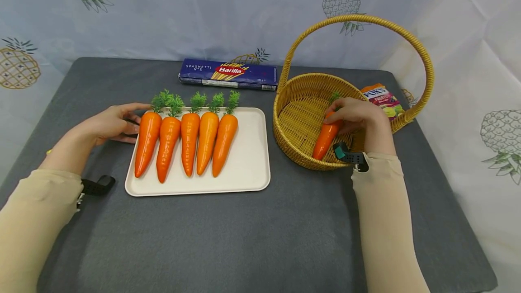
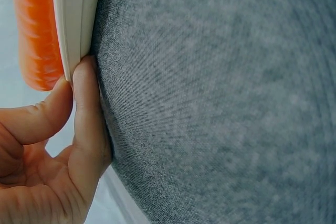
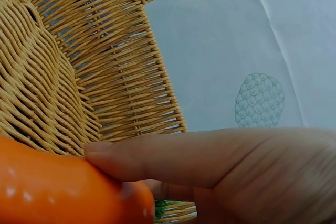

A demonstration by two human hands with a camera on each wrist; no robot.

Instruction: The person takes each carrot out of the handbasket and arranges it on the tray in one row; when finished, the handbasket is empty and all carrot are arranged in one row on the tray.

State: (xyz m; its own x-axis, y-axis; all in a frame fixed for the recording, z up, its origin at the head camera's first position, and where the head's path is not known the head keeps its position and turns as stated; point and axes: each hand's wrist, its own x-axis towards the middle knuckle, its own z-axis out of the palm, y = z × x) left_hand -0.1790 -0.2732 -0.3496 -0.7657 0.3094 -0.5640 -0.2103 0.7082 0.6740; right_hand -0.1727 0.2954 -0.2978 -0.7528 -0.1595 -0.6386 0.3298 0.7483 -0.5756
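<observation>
In the head view my right hand (image 1: 356,113) reaches into a wicker basket (image 1: 299,116) and holds a carrot (image 1: 325,138) near its leafy end. The right wrist view shows the thumb against the orange carrot (image 3: 58,187); the other fingers are mostly hidden. At the left, my left hand (image 1: 111,123) pinches the edge of a cream tray (image 1: 248,148), thumb on the rim and a finger against its underside, as the left wrist view shows. Several carrots (image 1: 189,141) with green tops lie side by side on the tray's left and middle.
A blue spaghetti box (image 1: 228,74) lies behind the tray. Partly hidden behind the basket's right side is a Fox's candy bag (image 1: 382,98). The basket's tall handle (image 1: 362,18) arches over it. A grey table (image 1: 228,238) carries everything, with a pineapple-print cloth (image 1: 163,17) behind.
</observation>
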